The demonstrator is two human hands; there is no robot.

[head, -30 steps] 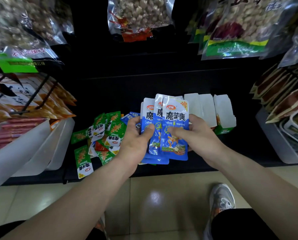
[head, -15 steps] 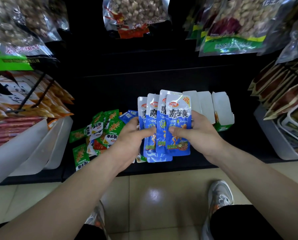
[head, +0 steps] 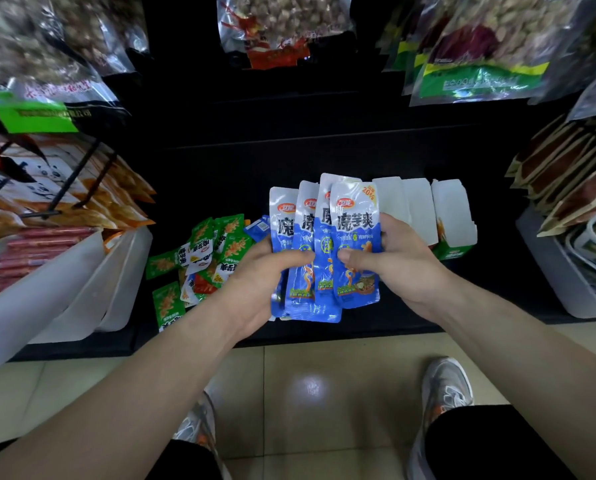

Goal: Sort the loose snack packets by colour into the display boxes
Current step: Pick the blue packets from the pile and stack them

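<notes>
The left hand [head: 251,282] and right hand [head: 403,268] each pinch 4 blue packets [head: 324,237] above the shelf [head: 324,157], not yet in the display boxes [head: 452,209], and green packets [head: 203,258] lie loose nearby.
</notes>
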